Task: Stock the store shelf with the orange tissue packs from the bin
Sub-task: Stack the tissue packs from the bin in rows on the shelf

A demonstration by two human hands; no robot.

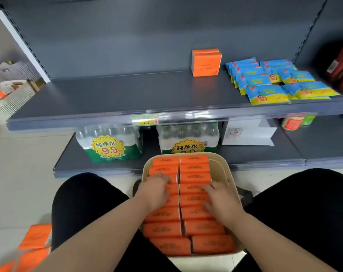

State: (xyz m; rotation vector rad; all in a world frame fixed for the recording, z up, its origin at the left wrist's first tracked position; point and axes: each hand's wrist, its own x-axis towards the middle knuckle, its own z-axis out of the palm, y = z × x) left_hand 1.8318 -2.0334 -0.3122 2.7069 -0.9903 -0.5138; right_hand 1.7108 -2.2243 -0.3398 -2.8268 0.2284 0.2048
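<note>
Orange rectangular plastic-wrapped tissue packs are lying in two columns inside a beige rounded plastic bin. Small dark print is running along each pack, too blurred to read. The left hand is resting on the left column, its fingers curling down over a pack's far edge and gripping it. The right hand is lying on the right column with fingers and thumb bent over the wrappers; whether it is gripping anything cannot be told.

Far beyond both hands, two more orange packs are standing upright on the dark grey metal shelf, with blue and yellow wipe sachets just to their right. Under that shelf, beyond the fingertips, shrink-wrapped water bottle bundles are showing yellow starburst labels reading "纯净水 9.9". A green and yellow price tag is sitting in the shelf's front rail. Pale floor tiles are spreading left of the left hand, where loose orange packs are lying.
</note>
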